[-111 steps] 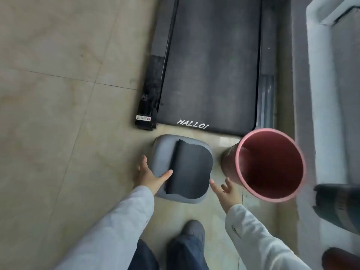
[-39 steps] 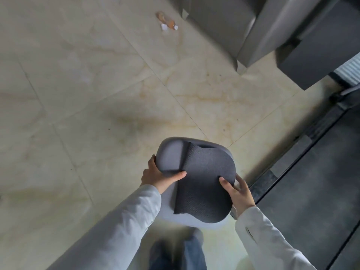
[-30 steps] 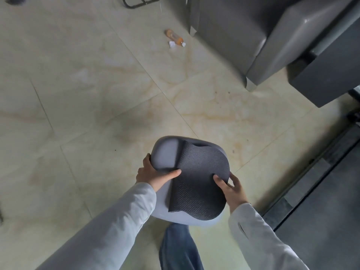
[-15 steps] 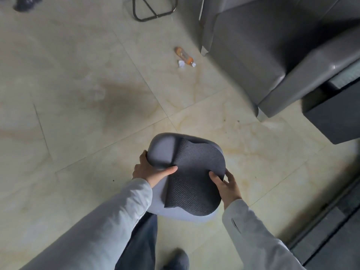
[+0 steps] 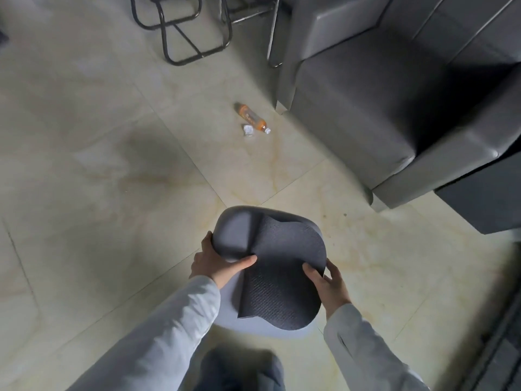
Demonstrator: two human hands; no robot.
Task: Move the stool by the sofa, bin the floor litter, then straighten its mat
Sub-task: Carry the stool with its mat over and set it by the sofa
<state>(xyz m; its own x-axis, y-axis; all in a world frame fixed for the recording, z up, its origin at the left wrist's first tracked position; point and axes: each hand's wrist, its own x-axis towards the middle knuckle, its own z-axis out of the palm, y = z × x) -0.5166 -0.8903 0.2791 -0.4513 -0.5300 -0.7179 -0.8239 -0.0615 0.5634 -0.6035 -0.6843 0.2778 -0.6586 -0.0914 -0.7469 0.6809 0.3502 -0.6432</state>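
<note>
I hold a grey plastic stool (image 5: pixel 235 234) in the air in front of me, above the tiled floor. My left hand (image 5: pixel 215 263) grips its left rim, thumb lying on the seat. My right hand (image 5: pixel 328 283) grips the right rim. A dark textured mat (image 5: pixel 282 277) lies skewed on the seat, shifted right so the seat's left part is bare. Ahead on the floor lie an orange plastic bottle (image 5: pixel 251 118) and a crumpled white paper (image 5: pixel 248 130), just left of the grey leather sofa (image 5: pixel 380 108).
Black metal chair legs (image 5: pixel 183 32) stand at the top of the view, behind the litter. A dark low block (image 5: pixel 479 201) sits beside the sofa on the right. A dark treadmill edge (image 5: pixel 496 356) runs along the bottom right. My legs show at the bottom.
I have lifted the stool away from the treadmill and the pink bin and turned towards the sofa. The sofa, bottle and paper have come closer in view. Both hands keep their grip.
</note>
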